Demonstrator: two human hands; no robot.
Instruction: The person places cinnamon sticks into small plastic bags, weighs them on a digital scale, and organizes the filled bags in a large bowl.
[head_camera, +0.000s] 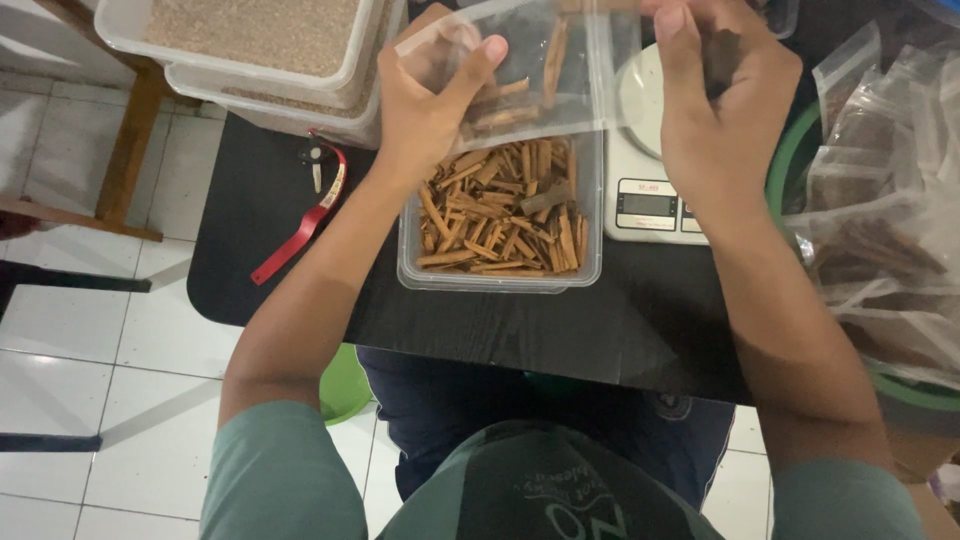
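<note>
My left hand grips the left edge of a clear plastic bag held above a clear tub full of cinnamon sticks. A few sticks lie inside the bag. My right hand is closed on the bag's right side, with a dark piece of cinnamon between its fingers. Both hands hover over the black table.
A white digital scale stands right of the tub. Filled clear bags pile in a green basin at the right. Stacked white tubs of grain sit at the back left. A red strap with a key lies left of the tub.
</note>
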